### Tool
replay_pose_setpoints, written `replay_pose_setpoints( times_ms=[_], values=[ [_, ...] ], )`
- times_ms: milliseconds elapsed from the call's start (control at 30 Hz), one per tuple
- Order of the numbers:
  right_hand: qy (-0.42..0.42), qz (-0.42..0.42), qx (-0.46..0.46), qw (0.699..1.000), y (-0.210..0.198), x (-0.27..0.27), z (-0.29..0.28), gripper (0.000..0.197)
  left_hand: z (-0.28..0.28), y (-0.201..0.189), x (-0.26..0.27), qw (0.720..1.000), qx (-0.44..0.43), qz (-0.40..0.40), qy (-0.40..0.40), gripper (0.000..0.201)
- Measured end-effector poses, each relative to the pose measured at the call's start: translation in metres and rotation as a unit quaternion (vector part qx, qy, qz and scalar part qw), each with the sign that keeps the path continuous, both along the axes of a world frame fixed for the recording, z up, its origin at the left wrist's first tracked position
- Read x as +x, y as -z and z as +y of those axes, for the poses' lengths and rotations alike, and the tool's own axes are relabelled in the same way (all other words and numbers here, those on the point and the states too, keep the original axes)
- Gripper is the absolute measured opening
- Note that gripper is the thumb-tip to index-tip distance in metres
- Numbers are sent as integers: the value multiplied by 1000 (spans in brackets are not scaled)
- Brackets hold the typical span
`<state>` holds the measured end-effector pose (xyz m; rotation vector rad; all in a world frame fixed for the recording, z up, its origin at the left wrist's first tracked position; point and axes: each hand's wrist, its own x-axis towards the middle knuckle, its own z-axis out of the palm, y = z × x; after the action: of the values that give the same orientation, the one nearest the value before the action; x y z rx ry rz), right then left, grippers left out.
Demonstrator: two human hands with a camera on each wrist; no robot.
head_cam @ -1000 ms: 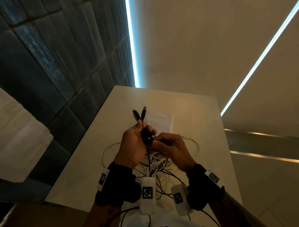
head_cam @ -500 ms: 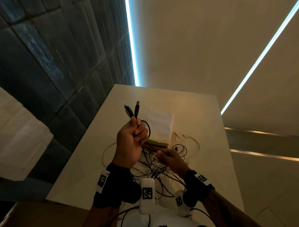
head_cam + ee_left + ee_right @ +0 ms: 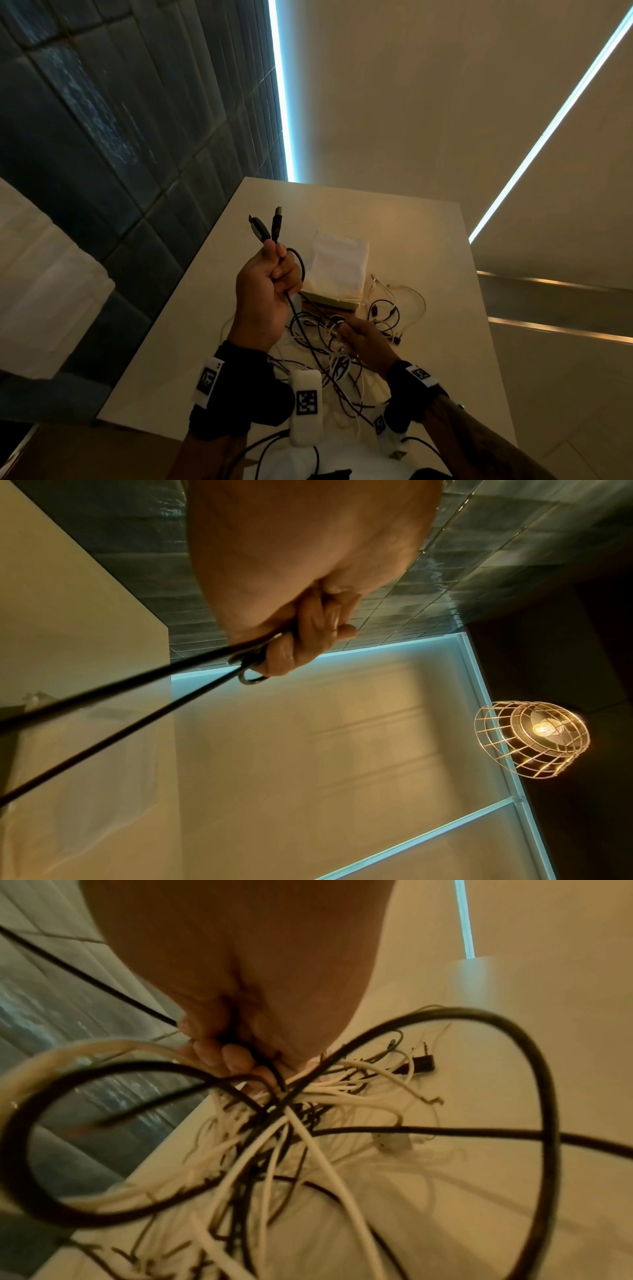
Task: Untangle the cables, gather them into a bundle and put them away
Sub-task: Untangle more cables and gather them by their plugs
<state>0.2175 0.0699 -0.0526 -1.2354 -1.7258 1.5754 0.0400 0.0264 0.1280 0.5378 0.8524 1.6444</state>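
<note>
A black cable (image 3: pixel 297 318) runs from my raised left hand (image 3: pixel 274 274) down into a tangle of black and white cables (image 3: pixel 329 359) on the table. My left hand grips that cable just below its two plugs (image 3: pixel 269 226), which stick up above the fist; the left wrist view shows its fingers (image 3: pixel 308 639) curled round the cable (image 3: pixel 137 685). My right hand (image 3: pixel 359 337) is low over the tangle and pinches black strands of it; the right wrist view shows its fingers (image 3: pixel 236 1061) closed on them amid the white and black loops (image 3: pixel 308 1110).
A white cloth pouch (image 3: pixel 337 267) lies on the pale table (image 3: pixel 428 257) beyond the hands, over a flat yellowish pad (image 3: pixel 329 299). Thin cables with small plugs (image 3: pixel 394 315) trail to the right. A dark tiled wall (image 3: pixel 120 137) stands left. A wire-cage lamp (image 3: pixel 531 737) hangs overhead.
My left hand has lifted the two plugs up and to the left. My right hand has dropped away from it, down and right into the tangle, so the black cable stretches between them.
</note>
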Motion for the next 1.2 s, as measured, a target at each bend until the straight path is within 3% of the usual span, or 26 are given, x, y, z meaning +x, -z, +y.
replay_pose_setpoints(
  times_ms=[100,200,367,500,633,833,967,1200],
  values=[
    [70,10,9,997,-27,-3,8,33,0,1,2,998,-42,35,-20,36],
    [96,91,12,991,-73,-11,15,22,0,4,3,992,-93,64,-50,36],
    [77,170,72,980,-136,-30,16,17,1,6,10,979,-160,104,-67,34],
    [24,195,100,975,-156,-31,9,10,1,3,13,984,-147,90,-48,32],
    [-24,210,56,976,-148,-27,2,9,0,-2,18,990,-124,62,-31,33],
    [-30,223,13,974,-124,-26,1,13,0,0,24,997,-67,45,-15,36],
    [-27,181,-9,983,-94,-19,1,32,5,-2,15,1000,-17,20,-12,34],
    [-27,125,-14,992,-58,-19,0,38,2,1,10,999,-5,28,-19,35]
  ],
)
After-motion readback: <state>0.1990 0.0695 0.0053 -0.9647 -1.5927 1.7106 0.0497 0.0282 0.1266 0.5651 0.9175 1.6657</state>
